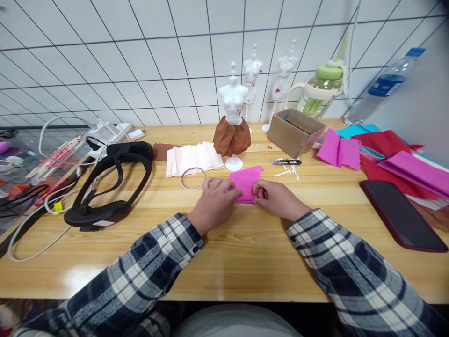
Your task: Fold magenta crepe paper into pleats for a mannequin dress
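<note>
A small sheet of bright pink crepe paper point(246, 181) lies at the middle of the desk, between my two hands. My left hand point(218, 200) is at its left side, with curled fingertips gripping its left part. At the lower right edge, my right hand point(277, 199) pinches the paper between thumb and bent fingers. Just behind stands a white mini mannequin point(233, 96) dressed in a gathered brown crepe skirt point(231, 136). A thin ring of tape point(194, 169) rests left of my left hand, partly over pleated pale pink paper point(192, 157).
Thread snips point(286, 162) and white paper scraps point(291, 172) lie right of the mannequin. Behind are a cardboard box point(293, 133), two more mannequins and a green-lidded jug point(321, 89). A black headset strap point(105, 187) occupies the left; a phone point(403, 215) and coloured papers lie right.
</note>
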Demonstrator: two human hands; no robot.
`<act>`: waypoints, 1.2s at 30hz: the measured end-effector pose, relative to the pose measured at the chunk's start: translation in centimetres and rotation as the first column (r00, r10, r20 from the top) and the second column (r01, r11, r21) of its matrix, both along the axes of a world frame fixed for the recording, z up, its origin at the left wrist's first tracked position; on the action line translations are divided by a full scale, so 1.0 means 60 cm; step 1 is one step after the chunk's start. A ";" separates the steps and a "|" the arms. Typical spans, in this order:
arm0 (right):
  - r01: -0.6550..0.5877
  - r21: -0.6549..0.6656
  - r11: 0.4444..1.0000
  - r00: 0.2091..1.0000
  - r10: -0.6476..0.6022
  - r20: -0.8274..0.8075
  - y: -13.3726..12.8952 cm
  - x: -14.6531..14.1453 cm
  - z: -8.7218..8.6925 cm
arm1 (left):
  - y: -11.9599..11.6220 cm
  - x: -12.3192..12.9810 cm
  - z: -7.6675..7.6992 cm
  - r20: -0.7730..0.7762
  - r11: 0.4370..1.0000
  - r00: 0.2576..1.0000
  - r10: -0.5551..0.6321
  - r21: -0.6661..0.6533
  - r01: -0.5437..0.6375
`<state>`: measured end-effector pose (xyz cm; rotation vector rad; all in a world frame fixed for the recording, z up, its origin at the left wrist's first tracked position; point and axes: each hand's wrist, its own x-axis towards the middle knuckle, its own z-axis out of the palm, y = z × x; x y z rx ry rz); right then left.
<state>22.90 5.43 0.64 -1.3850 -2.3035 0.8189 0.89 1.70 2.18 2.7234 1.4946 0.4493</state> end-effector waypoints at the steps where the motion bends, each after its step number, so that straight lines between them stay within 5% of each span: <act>1: -0.015 0.025 1.000 1.000 0.015 0.001 0.000 0.000 0.000 | -0.002 0.001 0.000 -0.040 0.999 0.998 -0.046 0.012 0.046; 5: -0.140 0.171 0.975 0.990 0.138 0.026 -0.003 0.007 0.005 | -0.003 -0.002 0.000 -0.097 0.991 0.987 -0.127 0.024 0.130; 11: -0.205 0.242 0.948 0.978 0.192 0.077 -0.009 0.009 0.014 | 0.002 -0.012 0.001 -0.037 0.995 0.995 -0.094 -0.047 0.092; 17: -0.168 0.201 0.965 0.981 0.144 0.127 -0.009 0.006 0.009 | 0.004 -0.015 0.005 0.037 0.996 0.998 -0.050 -0.073 0.052; 23: -0.165 0.152 0.974 0.982 0.148 0.119 -0.006 0.006 0.011 | 0.001 -0.008 0.003 -0.186 0.954 0.936 -0.299 -0.061 0.293; 36: -0.190 0.150 0.970 0.978 0.174 0.114 -0.005 0.009 0.013 | 0.001 -0.009 0.008 -0.221 0.973 0.949 -0.226 -0.107 0.207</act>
